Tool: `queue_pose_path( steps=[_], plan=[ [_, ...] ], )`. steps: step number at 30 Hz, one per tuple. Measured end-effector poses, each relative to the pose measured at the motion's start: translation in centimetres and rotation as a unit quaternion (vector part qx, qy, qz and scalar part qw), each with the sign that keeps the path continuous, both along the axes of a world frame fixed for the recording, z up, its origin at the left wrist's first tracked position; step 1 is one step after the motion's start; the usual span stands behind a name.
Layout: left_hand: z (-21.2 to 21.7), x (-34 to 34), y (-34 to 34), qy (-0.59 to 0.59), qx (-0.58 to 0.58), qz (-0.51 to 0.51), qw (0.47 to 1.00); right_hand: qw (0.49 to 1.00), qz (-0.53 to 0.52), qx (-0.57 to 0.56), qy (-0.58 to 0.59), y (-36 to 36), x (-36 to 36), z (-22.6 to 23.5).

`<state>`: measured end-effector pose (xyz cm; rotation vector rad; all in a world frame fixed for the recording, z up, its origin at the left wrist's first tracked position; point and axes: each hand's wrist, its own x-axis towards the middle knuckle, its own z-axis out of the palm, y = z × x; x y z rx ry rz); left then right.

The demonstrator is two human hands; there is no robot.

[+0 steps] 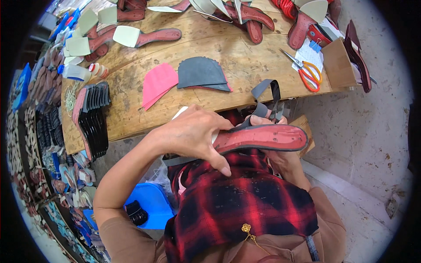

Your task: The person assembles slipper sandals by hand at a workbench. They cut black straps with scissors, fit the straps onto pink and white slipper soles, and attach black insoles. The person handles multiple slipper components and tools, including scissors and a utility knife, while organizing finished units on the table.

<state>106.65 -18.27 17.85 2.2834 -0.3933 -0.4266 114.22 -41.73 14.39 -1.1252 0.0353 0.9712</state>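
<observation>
Off the near edge of the bench (125,103), over a plaid cloth (245,193), a red sole (265,137) is gripped by the left hand (188,131) and cradled by the right hand (283,158), a dark strap (262,89) looped beside it. Beyond, pink sheets (158,82) and dark sheets (201,72) are laid, orange-handled scissors (310,78) toward the right end.

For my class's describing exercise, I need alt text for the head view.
The left hand and right hand hold a red shoe sole over red-and-black plaid cloth; beyond, a wooden table bears orange-handled scissors and more soles.
</observation>
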Motion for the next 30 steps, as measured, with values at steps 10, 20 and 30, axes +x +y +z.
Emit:
queue_pose_path(
  steps=[10, 20, 30],
  plan=[
    [-2.4, 0.0, -1.7, 0.021, -0.14, 0.021, 0.99, 0.976, -0.13, -0.081, -0.153, 1.6, 0.8, 0.5],
    [-5.3, -0.3, -3.1, -0.004, -0.084, 0.183, 0.979, 0.98, -0.046, -0.067, -0.179, 1.5, 0.3, -1.0],
    [-3.6, -2.3, -4.3, 0.106, -0.281, 0.239, 0.923, 0.984, 0.013, 0.166, 0.061, 4.0, 3.0, -1.0]
  ],
)
